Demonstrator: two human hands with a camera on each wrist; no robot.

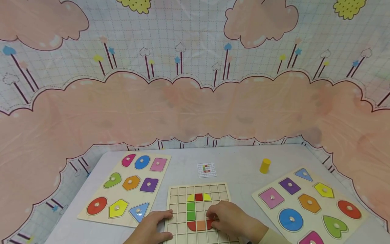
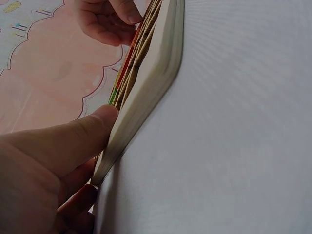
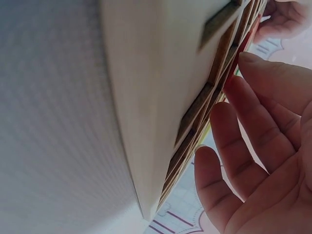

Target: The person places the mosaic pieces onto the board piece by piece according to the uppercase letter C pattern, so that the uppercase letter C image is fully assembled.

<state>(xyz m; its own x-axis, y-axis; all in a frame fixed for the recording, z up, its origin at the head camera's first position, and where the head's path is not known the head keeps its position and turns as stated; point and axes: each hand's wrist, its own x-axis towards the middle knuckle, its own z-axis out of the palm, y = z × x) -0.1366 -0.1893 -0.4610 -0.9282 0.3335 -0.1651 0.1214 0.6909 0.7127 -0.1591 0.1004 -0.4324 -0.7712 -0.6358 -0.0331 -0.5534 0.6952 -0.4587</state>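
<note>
A wooden grid board [image 1: 176, 237] lies on the table, bearing a C-shaped row of flat pieces. Along its top are two yellow quarter-rounds and a red square [image 1: 199, 197]; green squares [image 1: 191, 211] run down the left. At the bottom sit a red quarter-round [image 1: 192, 226] and an orange square [image 1: 201, 225]. My left hand [image 1: 150, 227] rests thumb and index fingertip against the board's left edge. My right hand [image 1: 226, 218] pinches a red piece [image 3: 236, 61] between thumb and index finger at the row's bottom right end; its outline is partly hidden by the fingers.
A small pattern card [image 1: 207, 170] showing a similar C lies behind the board. Knobbed shape puzzles stand on both sides, the left puzzle [image 1: 122, 200] and the right puzzle [image 1: 275, 184]. A yellow cylinder [image 1: 265, 166] stands at the back right of the table [image 1: 234, 159].
</note>
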